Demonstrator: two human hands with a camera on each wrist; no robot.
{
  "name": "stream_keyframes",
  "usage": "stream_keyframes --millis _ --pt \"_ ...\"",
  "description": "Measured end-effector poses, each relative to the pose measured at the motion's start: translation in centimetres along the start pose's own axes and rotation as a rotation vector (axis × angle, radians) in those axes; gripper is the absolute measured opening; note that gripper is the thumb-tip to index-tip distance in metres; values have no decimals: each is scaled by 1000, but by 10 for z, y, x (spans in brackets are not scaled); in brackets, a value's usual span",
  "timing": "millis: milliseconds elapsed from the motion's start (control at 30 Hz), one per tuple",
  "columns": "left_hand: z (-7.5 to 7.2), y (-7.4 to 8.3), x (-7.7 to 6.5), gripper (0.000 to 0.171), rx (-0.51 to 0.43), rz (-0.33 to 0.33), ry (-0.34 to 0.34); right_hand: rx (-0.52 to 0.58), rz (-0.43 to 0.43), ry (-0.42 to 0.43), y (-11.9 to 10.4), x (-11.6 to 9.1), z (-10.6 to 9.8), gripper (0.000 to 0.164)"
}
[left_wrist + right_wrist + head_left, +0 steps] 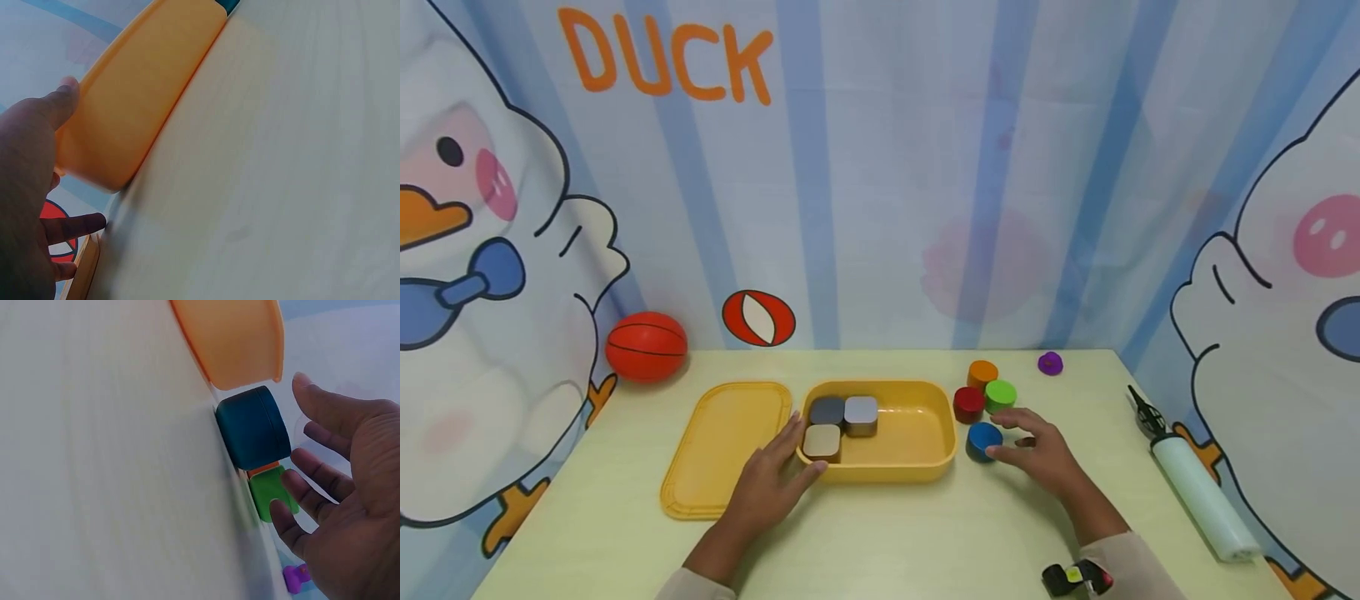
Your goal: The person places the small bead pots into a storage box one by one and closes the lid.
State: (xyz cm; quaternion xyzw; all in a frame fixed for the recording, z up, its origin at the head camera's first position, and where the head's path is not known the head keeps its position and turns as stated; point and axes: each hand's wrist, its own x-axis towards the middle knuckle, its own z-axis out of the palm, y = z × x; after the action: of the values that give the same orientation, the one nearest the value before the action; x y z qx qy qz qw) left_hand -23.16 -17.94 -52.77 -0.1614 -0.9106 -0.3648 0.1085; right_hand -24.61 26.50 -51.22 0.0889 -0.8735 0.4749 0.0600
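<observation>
A yellow rectangular box stands with its long side facing me. My left hand rests against its left end, fingers spread by the rim and thumb at the front wall; the left wrist view shows that thumb at the upper edge. In the box's left half sit a dark grey block, a light grey block and a beige block. Right of the box stands a short blue round piece. My right hand reaches over it, fingers spread and loosely bent, with a gap showing in the right wrist view.
Red, orange and green round pieces cluster behind the blue one. A yellow lid lies left of the box. A red ball, a small purple item and a pale green cylinder are farther out.
</observation>
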Motion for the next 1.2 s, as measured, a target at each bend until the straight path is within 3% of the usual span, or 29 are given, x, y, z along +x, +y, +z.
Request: stream_keyframes --millis 567,900,1200 --pt "2 -1 1 82 12 15 12 28 42 -75 21 0 0 44" --pt "0 0 -1 80 15 20 13 35 -8 -66 25 0 1 39" --pt "1 -2 -1 80 14 18 13 53 15 -60 27 0 2 39"
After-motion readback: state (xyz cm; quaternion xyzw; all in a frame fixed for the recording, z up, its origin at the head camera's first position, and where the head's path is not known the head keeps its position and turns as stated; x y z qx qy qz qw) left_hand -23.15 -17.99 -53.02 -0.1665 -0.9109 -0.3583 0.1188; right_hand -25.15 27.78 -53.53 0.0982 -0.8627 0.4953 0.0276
